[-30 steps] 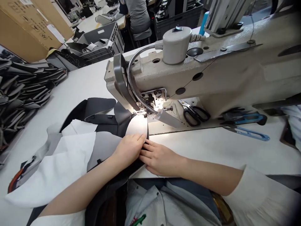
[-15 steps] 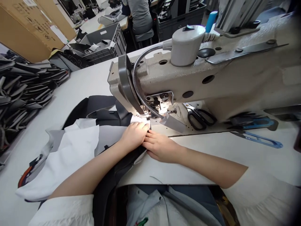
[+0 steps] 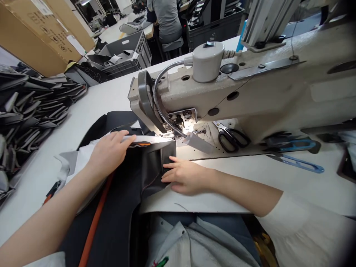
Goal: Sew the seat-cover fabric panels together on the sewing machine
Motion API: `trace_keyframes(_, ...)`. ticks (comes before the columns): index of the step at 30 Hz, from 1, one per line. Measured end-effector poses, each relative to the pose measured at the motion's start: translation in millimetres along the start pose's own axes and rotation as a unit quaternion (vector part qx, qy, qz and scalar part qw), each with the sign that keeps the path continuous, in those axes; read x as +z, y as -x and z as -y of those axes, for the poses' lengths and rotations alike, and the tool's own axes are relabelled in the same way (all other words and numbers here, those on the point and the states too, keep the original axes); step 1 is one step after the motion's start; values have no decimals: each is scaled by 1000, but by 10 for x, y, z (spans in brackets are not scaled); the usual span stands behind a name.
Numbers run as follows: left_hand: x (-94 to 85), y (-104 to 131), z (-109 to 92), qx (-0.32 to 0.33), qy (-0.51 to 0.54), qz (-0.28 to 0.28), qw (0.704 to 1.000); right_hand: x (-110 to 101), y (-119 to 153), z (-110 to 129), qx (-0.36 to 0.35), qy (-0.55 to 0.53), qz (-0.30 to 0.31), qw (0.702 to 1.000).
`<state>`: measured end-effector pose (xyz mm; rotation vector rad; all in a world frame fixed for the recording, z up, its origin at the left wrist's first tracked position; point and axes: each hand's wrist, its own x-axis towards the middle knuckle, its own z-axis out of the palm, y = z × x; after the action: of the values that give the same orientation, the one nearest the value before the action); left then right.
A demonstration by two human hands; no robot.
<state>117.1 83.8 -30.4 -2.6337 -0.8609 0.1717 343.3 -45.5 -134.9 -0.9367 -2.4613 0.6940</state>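
A dark fabric piece point(image 3: 116, 207) with white lining and an orange strip point(image 3: 96, 222) lies across the table and hangs over its front edge. My left hand point(image 3: 109, 152) is closed on a raised fold of it, thumb and fingers around the white layer, left of the needle area. My right hand point(image 3: 189, 176) rests with fingers spread on the black flap point(image 3: 152, 168) in front of the presser foot. The sewing machine point(image 3: 178, 92) has its lamp lit over the needle, where the fabric's white edge runs in. The needle tip itself is hidden.
Black-handled scissors point(image 3: 233, 137) lie on the machine bed, with blue thread snips point(image 3: 303, 163) to their right. A pile of dark cut pieces point(image 3: 30, 111) is at left. Behind stand a grey crate point(image 3: 125, 55), a cardboard box point(image 3: 47, 33) and a seated person point(image 3: 167, 22).
My left hand has moved left and lifted a fold of the fabric, baring its dark side and orange strip. My right hand has spread its fingers on the flap. The view has shifted slightly.
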Motion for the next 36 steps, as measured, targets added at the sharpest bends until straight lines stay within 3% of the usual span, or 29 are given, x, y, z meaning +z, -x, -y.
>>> trace_keyframes(2,-153,24,-150,5,5,-9,1000,119,11,81,-17,74,-4,997)
trace_keyframes(4,-276,57,-481,19,36,26,999,259,22,142,-16,135,-33,990)
trace_keyframes(7,-316,123,-994,71,115,195,971,431,33,198,-15,207,-73,976)
trace_keyframes(9,-242,161,-1138,60,155,255,953,494,35,224,-16,261,-101,960)
trace_keyframes(13,-11,208,-934,12,264,241,934,541,33,269,-5,354,-164,921)
trace_keyframes(16,116,201,-744,-7,348,241,906,565,22,288,1,372,-174,912)
trace_keyframes(18,154,181,-729,-1,388,227,893,578,11,295,6,378,-173,909)
trace_keyframes(20,150,161,-795,9,367,229,901,579,2,305,10,385,-174,906)
trace_keyframes(23,84,143,-937,30,234,256,937,561,-6,324,14,388,-170,906)
trace_keyframes(25,32,125,-985,56,179,266,946,548,-5,331,14,381,-169,909)
trace_keyframes(29,2,21,-934,76,225,282,929,531,11,295,24,380,-176,908)
trace_keyframes(36,144,-268,-881,60,289,222,929,442,47,97,56,358,-160,918)
